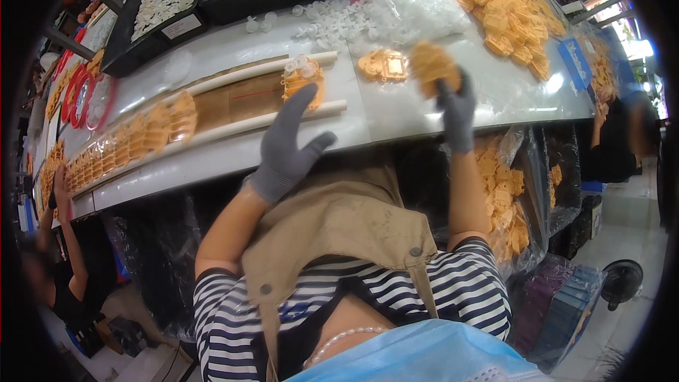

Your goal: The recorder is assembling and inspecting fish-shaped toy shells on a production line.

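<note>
My right hand (458,117), in a grey glove, grips an orange plastic housing part (431,64) above the table; the part is smeared by motion. My left hand (284,152), also gloved, is open with thumb and fingers apart. Its fingertips are close to another orange housing (315,93) with white plastic pieces (300,67) on it; whether they touch it I cannot tell. That housing lies at the right end of a track between two white rails (327,107). A single orange housing (382,65) lies on the table between my hands.
Along the track at left runs a row of orange housings (134,138). Behind are black trays (170,0) of small white parts, loose white parts (336,25), a clear plastic bag (417,7) and an orange heap (495,0). Other people sit at both sides.
</note>
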`<action>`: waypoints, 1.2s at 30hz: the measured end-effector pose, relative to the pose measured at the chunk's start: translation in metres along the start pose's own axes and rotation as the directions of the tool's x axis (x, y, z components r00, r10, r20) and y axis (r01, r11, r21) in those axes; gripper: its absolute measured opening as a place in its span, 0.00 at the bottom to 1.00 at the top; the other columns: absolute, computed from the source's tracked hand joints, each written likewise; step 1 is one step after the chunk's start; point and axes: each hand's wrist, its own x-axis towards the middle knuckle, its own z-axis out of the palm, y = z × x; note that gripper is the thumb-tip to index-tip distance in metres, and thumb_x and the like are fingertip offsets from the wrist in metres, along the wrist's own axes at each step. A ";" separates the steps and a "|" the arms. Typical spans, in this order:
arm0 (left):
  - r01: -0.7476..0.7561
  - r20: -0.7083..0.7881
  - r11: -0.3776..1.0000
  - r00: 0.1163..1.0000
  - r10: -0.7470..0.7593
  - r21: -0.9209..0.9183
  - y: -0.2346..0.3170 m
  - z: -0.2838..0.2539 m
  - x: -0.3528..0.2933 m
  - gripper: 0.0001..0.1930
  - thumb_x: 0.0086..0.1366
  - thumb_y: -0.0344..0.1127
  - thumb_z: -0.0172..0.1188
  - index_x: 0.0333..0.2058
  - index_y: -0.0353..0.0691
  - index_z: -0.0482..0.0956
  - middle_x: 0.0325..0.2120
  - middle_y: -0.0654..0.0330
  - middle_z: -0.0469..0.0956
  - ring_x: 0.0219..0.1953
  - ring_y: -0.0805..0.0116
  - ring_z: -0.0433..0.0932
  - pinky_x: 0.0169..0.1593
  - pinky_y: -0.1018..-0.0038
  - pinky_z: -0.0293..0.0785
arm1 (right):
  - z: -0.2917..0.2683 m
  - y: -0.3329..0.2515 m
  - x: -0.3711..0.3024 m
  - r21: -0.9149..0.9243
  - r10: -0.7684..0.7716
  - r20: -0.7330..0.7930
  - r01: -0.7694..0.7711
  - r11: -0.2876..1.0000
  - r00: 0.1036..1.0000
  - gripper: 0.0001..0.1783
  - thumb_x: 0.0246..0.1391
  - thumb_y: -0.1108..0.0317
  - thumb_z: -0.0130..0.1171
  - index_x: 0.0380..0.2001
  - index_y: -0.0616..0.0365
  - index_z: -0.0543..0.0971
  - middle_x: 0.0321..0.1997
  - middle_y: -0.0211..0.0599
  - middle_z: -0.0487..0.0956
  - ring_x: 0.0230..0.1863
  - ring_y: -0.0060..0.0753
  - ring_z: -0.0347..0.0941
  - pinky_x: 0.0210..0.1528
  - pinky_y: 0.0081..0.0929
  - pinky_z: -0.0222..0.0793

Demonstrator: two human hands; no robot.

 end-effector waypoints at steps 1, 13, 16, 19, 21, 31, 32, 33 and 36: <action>0.025 -0.067 0.994 0.998 -0.017 0.110 -0.007 -0.005 -0.001 0.36 0.55 0.36 0.66 0.59 0.36 0.60 0.56 0.48 0.66 0.58 0.57 0.67 0.59 0.69 0.64 | -0.022 0.014 0.022 0.022 0.005 -0.112 -0.002 1.000 0.994 0.27 0.50 0.58 0.65 0.48 0.62 0.70 0.30 0.31 0.75 0.23 0.15 0.67 0.20 0.13 0.61; 0.426 -0.129 0.714 0.893 -0.431 0.556 -0.045 -0.012 0.055 0.52 0.44 0.42 0.71 0.65 0.44 0.47 0.49 0.45 0.67 0.51 0.54 0.70 0.53 0.64 0.69 | -0.095 0.038 0.104 -0.948 -0.609 -0.305 -0.175 0.265 0.732 0.24 0.49 0.57 0.62 0.47 0.60 0.75 0.44 0.50 0.76 0.50 0.44 0.71 0.55 0.36 0.63; 0.415 -0.093 0.754 0.897 -0.431 0.509 -0.044 -0.007 0.060 0.53 0.43 0.42 0.71 0.65 0.46 0.47 0.48 0.44 0.67 0.51 0.51 0.70 0.55 0.62 0.68 | -0.078 0.050 0.108 -0.806 -0.417 -0.052 0.208 0.555 0.908 0.24 0.49 0.56 0.62 0.47 0.58 0.76 0.43 0.46 0.78 0.47 0.43 0.73 0.52 0.33 0.67; 0.414 -0.077 0.753 0.895 -0.440 0.511 -0.043 -0.008 0.062 0.54 0.44 0.39 0.71 0.65 0.43 0.45 0.49 0.45 0.68 0.51 0.55 0.71 0.54 0.66 0.69 | -0.012 0.024 0.081 -0.589 -0.093 0.353 0.299 0.751 0.931 0.25 0.47 0.55 0.64 0.46 0.57 0.76 0.42 0.44 0.79 0.43 0.43 0.76 0.47 0.33 0.70; 0.371 -0.043 0.843 0.922 -0.386 0.389 -0.064 -0.007 0.056 0.53 0.45 0.36 0.71 0.65 0.41 0.44 0.49 0.45 0.69 0.50 0.57 0.72 0.53 0.68 0.70 | 0.016 0.021 0.076 -0.624 -0.026 0.481 0.363 0.691 0.876 0.27 0.44 0.53 0.66 0.45 0.59 0.76 0.42 0.46 0.79 0.42 0.45 0.76 0.46 0.33 0.70; 0.554 0.271 0.356 0.753 -0.599 -0.752 -0.046 -0.035 0.048 0.43 0.52 0.25 0.63 0.63 0.31 0.47 0.45 0.51 0.71 0.42 0.69 0.75 0.44 0.78 0.74 | 0.027 0.018 0.070 -0.663 0.251 0.533 0.215 0.717 0.808 0.27 0.45 0.57 0.65 0.45 0.63 0.74 0.32 0.38 0.79 0.31 0.31 0.74 0.39 0.25 0.71; 0.545 0.252 0.359 0.752 -0.609 -0.758 -0.038 -0.036 0.046 0.43 0.52 0.25 0.63 0.63 0.31 0.47 0.45 0.51 0.71 0.42 0.69 0.75 0.44 0.78 0.74 | 0.026 0.006 0.063 -0.594 0.342 0.506 0.031 0.804 0.792 0.25 0.47 0.56 0.63 0.44 0.63 0.75 0.31 0.36 0.78 0.29 0.27 0.72 0.35 0.23 0.70; 0.521 0.285 0.301 0.768 -0.574 -0.799 -0.029 -0.034 0.046 0.42 0.52 0.24 0.63 0.62 0.31 0.49 0.45 0.52 0.71 0.42 0.69 0.75 0.44 0.78 0.74 | 0.027 -0.007 0.053 -0.509 0.434 0.493 -0.155 0.847 0.754 0.23 0.49 0.56 0.61 0.43 0.63 0.75 0.29 0.34 0.77 0.26 0.23 0.69 0.31 0.20 0.69; 0.490 0.345 0.179 0.787 -0.511 -0.853 -0.016 -0.032 0.045 0.37 0.52 0.22 0.61 0.61 0.30 0.53 0.45 0.53 0.72 0.43 0.69 0.75 0.46 0.78 0.74 | 0.028 -0.017 0.030 -0.160 0.426 0.529 -0.406 0.900 0.734 0.19 0.55 0.57 0.58 0.43 0.61 0.75 0.26 0.29 0.76 0.24 0.15 0.69 0.26 0.12 0.66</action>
